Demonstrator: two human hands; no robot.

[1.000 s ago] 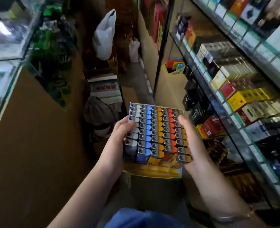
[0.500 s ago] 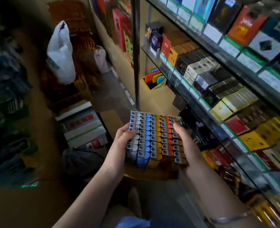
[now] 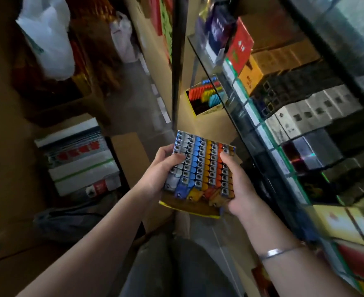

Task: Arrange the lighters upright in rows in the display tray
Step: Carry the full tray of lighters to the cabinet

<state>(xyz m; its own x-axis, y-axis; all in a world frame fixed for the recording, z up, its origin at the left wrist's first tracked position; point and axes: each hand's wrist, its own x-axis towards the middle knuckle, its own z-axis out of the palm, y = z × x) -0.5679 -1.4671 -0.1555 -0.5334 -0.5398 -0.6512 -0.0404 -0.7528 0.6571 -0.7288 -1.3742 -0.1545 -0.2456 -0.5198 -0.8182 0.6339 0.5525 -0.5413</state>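
Observation:
A yellow display tray (image 3: 189, 207) is held in front of me between both hands. It is packed with upright lighters (image 3: 200, 163) in rows of grey, blue, yellow and orange, metal tops up. My left hand (image 3: 160, 170) grips the tray's left side, fingers curled over the grey lighters. My right hand (image 3: 240, 185) grips the right side, thumb lying across the orange row. The tray's underside is hidden.
Glass shelves (image 3: 236, 116) stacked with cigarette packs run along the right. A second yellow tray of lighters (image 3: 205, 97) sits on a low shelf ahead. White bags (image 3: 48, 39) and boxed goods (image 3: 80, 157) crowd the floor on the left.
The view has swung right and closer to the shelves. The tray stays held in both hands, now tilted a little more, and the far lighter tray appears nearer.

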